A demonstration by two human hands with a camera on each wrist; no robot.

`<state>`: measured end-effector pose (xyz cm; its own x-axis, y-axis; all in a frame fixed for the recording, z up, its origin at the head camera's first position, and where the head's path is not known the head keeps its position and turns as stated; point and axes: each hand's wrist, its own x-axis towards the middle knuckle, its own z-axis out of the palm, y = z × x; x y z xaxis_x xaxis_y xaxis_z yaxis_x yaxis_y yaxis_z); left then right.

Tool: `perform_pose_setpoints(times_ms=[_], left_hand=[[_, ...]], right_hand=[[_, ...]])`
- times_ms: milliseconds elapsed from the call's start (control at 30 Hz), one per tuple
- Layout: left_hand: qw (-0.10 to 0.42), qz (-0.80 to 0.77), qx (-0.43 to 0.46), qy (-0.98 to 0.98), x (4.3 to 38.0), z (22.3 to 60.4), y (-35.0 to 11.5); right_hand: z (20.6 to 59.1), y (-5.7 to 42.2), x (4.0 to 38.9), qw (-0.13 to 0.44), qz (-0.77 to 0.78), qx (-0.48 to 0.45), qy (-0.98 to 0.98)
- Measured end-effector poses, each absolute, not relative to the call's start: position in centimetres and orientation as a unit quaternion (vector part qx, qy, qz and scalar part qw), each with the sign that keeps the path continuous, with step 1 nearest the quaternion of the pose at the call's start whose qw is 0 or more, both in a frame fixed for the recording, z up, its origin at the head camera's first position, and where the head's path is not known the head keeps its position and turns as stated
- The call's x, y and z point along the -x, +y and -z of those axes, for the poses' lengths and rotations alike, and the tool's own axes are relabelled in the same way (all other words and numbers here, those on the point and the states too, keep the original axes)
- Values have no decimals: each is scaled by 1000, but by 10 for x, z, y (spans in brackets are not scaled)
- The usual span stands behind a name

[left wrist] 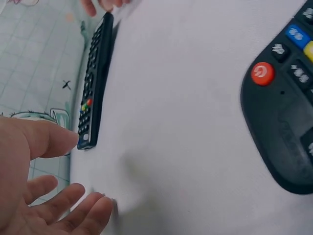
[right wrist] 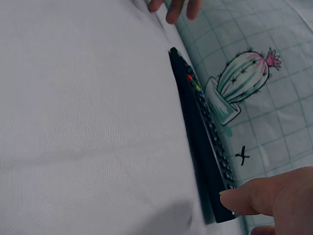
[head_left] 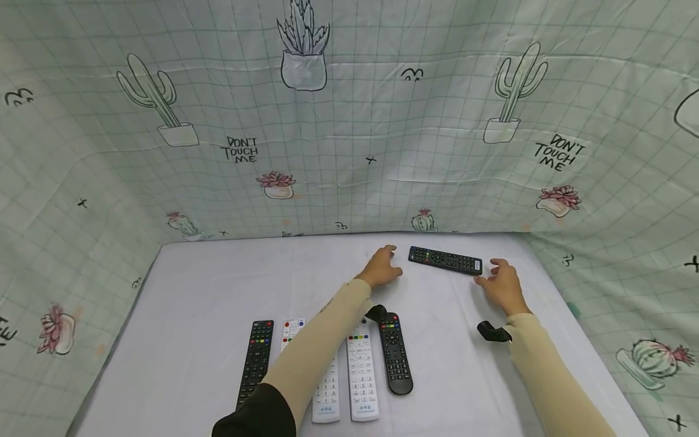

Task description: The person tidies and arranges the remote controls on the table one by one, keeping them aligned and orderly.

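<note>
A long black remote control [head_left: 445,261] lies on the white table near its back edge. Just off its left end is my left hand [head_left: 382,268], fingers and thumb spread, holding nothing. At the other end, my right hand [head_left: 503,288] has its thumb at the remote's corner, and the fingers stand apart from the thumb. In the right wrist view, that thumb [right wrist: 249,198] overlaps the near end of the black remote [right wrist: 200,142]. The left wrist view has the left thumb [left wrist: 54,139] beside the remote's end with the small pale label.
Nearer the front lie a rounded black remote [head_left: 395,355], a white remote [head_left: 362,376], another white one [head_left: 326,400], and a black one [head_left: 255,355] at the left. My left sleeve [head_left: 322,340] covers parts of them. Patterned cloth [head_left: 349,121] rises behind the table.
</note>
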<state>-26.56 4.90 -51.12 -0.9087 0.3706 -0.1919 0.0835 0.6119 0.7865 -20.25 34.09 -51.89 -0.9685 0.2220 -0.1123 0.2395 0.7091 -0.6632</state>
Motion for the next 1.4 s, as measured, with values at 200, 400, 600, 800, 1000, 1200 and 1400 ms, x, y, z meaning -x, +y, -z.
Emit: perform_pose_setpoints(times_ms=[200,400,600,800,1000,1200,1400], left_hand=[[201,-447,-113,864,270,511,55],[220,-462,-121,850,271,508,61],[237,-485,-120,833,270,507,66],[245,-487,-118,830,269,507,75],[245,-505,-104,821,267,505,78],[237,-518,-96,816,265,508,76],[206,-513,-101,827,259,507,70]], right_hand=[[523,348,211,33,363,-125,923],[522,343,219,46,360,-113,925],[520,331,226,69,362,-106,924],[518,326,225,66,351,-101,928],[519,325,219,46,346,-103,931],[522,325,208,36,351,-105,930],[521,322,192,30,360,-94,928]])
